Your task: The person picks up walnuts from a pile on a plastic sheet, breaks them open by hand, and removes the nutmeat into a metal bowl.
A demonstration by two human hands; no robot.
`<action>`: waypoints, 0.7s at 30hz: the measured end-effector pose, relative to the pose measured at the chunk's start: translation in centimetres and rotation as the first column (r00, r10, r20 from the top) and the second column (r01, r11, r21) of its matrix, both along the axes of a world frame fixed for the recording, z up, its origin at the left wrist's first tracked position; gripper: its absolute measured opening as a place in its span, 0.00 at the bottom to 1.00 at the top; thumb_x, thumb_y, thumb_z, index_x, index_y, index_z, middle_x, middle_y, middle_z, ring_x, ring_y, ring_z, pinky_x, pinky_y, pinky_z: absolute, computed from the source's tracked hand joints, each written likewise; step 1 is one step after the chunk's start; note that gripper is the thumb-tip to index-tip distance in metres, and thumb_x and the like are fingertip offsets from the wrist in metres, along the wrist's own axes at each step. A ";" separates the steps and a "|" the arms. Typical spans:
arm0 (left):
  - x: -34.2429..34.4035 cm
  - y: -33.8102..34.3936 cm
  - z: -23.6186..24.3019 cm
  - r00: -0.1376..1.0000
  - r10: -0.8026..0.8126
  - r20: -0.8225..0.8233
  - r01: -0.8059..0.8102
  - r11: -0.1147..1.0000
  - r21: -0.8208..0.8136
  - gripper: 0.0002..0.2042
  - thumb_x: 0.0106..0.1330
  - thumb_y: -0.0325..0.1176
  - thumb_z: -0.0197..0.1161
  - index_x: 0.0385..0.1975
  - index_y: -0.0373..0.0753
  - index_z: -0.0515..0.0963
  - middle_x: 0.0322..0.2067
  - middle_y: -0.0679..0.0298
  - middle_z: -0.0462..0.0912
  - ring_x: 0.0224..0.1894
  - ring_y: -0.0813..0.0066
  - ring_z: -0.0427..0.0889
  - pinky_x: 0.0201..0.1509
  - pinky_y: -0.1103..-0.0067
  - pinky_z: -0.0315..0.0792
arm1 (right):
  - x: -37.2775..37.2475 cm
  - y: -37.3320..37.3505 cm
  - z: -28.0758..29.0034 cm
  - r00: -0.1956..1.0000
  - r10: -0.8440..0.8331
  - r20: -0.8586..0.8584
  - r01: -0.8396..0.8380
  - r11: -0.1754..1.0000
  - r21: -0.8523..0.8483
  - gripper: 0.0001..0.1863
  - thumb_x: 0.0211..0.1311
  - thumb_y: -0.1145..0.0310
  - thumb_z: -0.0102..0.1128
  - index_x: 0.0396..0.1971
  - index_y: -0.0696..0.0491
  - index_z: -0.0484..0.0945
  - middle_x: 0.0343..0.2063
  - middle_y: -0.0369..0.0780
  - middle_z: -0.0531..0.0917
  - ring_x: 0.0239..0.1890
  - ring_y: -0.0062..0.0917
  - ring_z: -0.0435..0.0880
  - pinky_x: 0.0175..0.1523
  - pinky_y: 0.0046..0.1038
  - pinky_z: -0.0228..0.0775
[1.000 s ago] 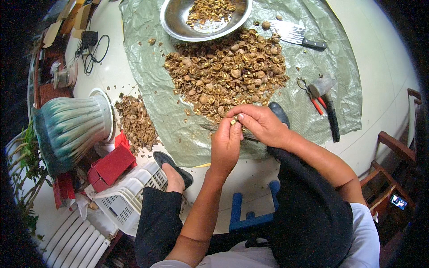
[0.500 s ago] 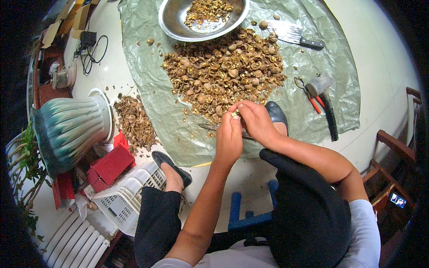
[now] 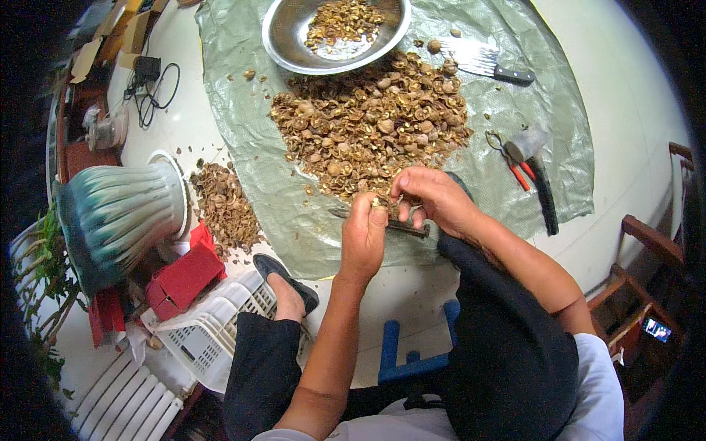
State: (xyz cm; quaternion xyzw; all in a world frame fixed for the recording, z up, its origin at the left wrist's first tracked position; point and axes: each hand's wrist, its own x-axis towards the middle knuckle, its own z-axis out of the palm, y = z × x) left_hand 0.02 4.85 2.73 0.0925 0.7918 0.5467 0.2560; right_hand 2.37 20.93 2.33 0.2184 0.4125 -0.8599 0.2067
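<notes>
My left hand [image 3: 363, 239] pinches a walnut piece [image 3: 377, 203] between thumb and fingers, its pale kernel showing at the fingertips. Just right of it is my right hand [image 3: 440, 202], its fingers loosely bent with gaps between them; I see nothing held there. Beneath both hands lies a dark metal tool [image 3: 401, 226], largely covered, so I cannot tell its kind. A large heap of cracked walnuts and shells [image 3: 368, 125] spreads beyond my fingers on a green plastic sheet [image 3: 515, 103]. Behind the heap, a steel basin [image 3: 283, 51] contains walnut kernels [image 3: 342, 26].
At the right on the sheet are a cleaver [image 3: 485, 60], red-handled pliers [image 3: 515, 165] and a mallet [image 3: 533, 151]. A smaller shell pile [image 3: 224, 202], a fluted planter [image 3: 118, 220], a red box [image 3: 184, 279] and a white basket [image 3: 198, 345] stand left. A blue stool [image 3: 412, 364] is below me.
My hands were together on the walnut piece; now the right has drawn away from the left and its fingers have loosened. The left has shifted slightly left and down, still pinching.
</notes>
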 end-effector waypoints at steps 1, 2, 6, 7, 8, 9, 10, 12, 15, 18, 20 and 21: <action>0.0 -0.2 0.1 0.999 -0.030 -0.035 0.029 0.999 -0.038 0.12 0.64 0.39 0.46 0.38 0.36 0.66 0.21 0.65 0.69 0.23 0.78 0.68 0.27 0.81 0.64 | 0.1 0.0 0.0 0.999 0.034 -0.029 -0.033 0.999 0.027 0.11 0.58 0.63 0.49 0.28 0.56 0.72 0.24 0.36 0.75 0.22 0.15 0.75 0.21 0.14 0.66; -0.1 -0.3 0.3 0.996 -0.061 -0.069 0.056 0.996 -0.076 0.12 0.63 0.38 0.47 0.38 0.35 0.66 0.22 0.63 0.71 0.24 0.75 0.70 0.28 0.78 0.65 | 0.2 0.0 -0.1 0.996 0.069 -0.058 -0.066 0.996 0.054 0.10 0.57 0.64 0.50 0.29 0.57 0.72 0.24 0.35 0.75 0.21 0.15 0.75 0.21 0.15 0.66; -0.4 -0.6 0.8 0.968 -0.141 -0.209 0.115 0.984 -0.134 0.12 0.60 0.36 0.54 0.38 0.36 0.67 0.23 0.61 0.73 0.24 0.72 0.72 0.28 0.77 0.67 | 0.2 0.0 0.6 0.983 0.141 -0.114 -0.117 0.974 0.196 0.09 0.55 0.66 0.54 0.29 0.58 0.73 0.23 0.34 0.76 0.22 0.13 0.74 0.22 0.15 0.66; -0.4 -0.4 0.9 0.973 -0.104 -0.207 0.085 0.991 -0.101 0.12 0.59 0.35 0.55 0.37 0.36 0.68 0.23 0.61 0.73 0.24 0.73 0.72 0.28 0.78 0.67 | 0.1 0.0 0.7 0.979 0.161 -0.121 -0.128 0.962 0.241 0.10 0.55 0.66 0.54 0.29 0.58 0.73 0.22 0.34 0.76 0.22 0.13 0.74 0.22 0.15 0.66; -0.4 -0.3 1.1 0.977 -0.067 -0.204 0.054 0.996 -0.068 0.12 0.58 0.34 0.57 0.37 0.36 0.68 0.24 0.62 0.73 0.24 0.73 0.72 0.28 0.78 0.67 | 0.1 0.0 0.9 0.980 0.161 -0.117 -0.129 0.962 0.240 0.10 0.55 0.66 0.54 0.28 0.58 0.73 0.23 0.34 0.76 0.22 0.13 0.74 0.22 0.15 0.66; -0.4 -0.1 1.2 0.980 -0.031 -0.197 0.025 0.999 -0.034 0.12 0.56 0.33 0.59 0.36 0.36 0.68 0.24 0.62 0.73 0.24 0.74 0.71 0.27 0.79 0.67 | 0.0 0.0 1.1 0.981 0.159 -0.111 -0.129 0.962 0.240 0.10 0.55 0.66 0.54 0.28 0.58 0.73 0.23 0.34 0.76 0.22 0.13 0.74 0.22 0.15 0.66; -0.5 -0.1 1.2 0.980 -0.025 -0.199 0.020 0.999 -0.027 0.11 0.54 0.31 0.60 0.35 0.36 0.69 0.25 0.63 0.74 0.24 0.75 0.71 0.27 0.80 0.67 | 0.0 0.0 1.2 0.982 0.158 -0.105 -0.129 0.962 0.239 0.10 0.56 0.66 0.54 0.28 0.58 0.73 0.23 0.34 0.76 0.22 0.13 0.74 0.22 0.15 0.66; -0.6 0.0 1.3 0.980 -0.012 -0.201 0.009 1.000 -0.014 0.11 0.51 0.27 0.62 0.34 0.36 0.70 0.25 0.64 0.74 0.23 0.78 0.70 0.26 0.82 0.66 | 0.0 0.1 0.9 0.988 0.128 -0.087 -0.113 0.980 0.164 0.08 0.55 0.67 0.55 0.28 0.57 0.73 0.22 0.33 0.76 0.22 0.13 0.74 0.23 0.14 0.66; -0.7 0.3 1.6 0.972 -0.040 -0.231 0.028 0.998 -0.055 0.12 0.47 0.24 0.63 0.32 0.36 0.72 0.25 0.65 0.73 0.21 0.80 0.68 0.24 0.84 0.64 | 0.1 0.1 0.9 0.992 0.106 -0.064 -0.097 0.986 0.132 0.08 0.53 0.68 0.57 0.28 0.57 0.73 0.21 0.33 0.76 0.21 0.13 0.73 0.23 0.14 0.65; -0.7 0.4 1.7 0.963 -0.046 -0.267 0.021 0.995 -0.096 0.13 0.44 0.22 0.64 0.31 0.36 0.72 0.26 0.67 0.73 0.21 0.84 0.67 0.26 0.87 0.64 | 0.0 -0.2 0.8 0.985 0.165 -0.054 -0.147 0.959 0.244 0.08 0.52 0.68 0.58 0.28 0.57 0.73 0.21 0.33 0.76 0.20 0.13 0.73 0.23 0.14 0.65; -0.6 0.4 1.6 0.963 -0.063 -0.261 0.039 0.995 -0.095 0.13 0.44 0.21 0.64 0.31 0.36 0.73 0.26 0.67 0.73 0.21 0.84 0.67 0.25 0.87 0.64 | 0.0 -0.2 0.9 0.982 0.186 -0.043 -0.166 0.942 0.292 0.07 0.52 0.69 0.57 0.28 0.57 0.73 0.21 0.34 0.76 0.20 0.13 0.73 0.24 0.14 0.65; -0.6 0.4 1.4 0.964 -0.071 -0.257 0.048 0.994 -0.095 0.13 0.44 0.21 0.64 0.31 0.36 0.73 0.26 0.67 0.73 0.21 0.84 0.66 0.25 0.87 0.63 | 0.0 -0.1 0.8 0.983 0.178 -0.040 -0.159 0.946 0.283 0.07 0.52 0.70 0.57 0.28 0.57 0.73 0.21 0.34 0.76 0.20 0.13 0.73 0.24 0.14 0.65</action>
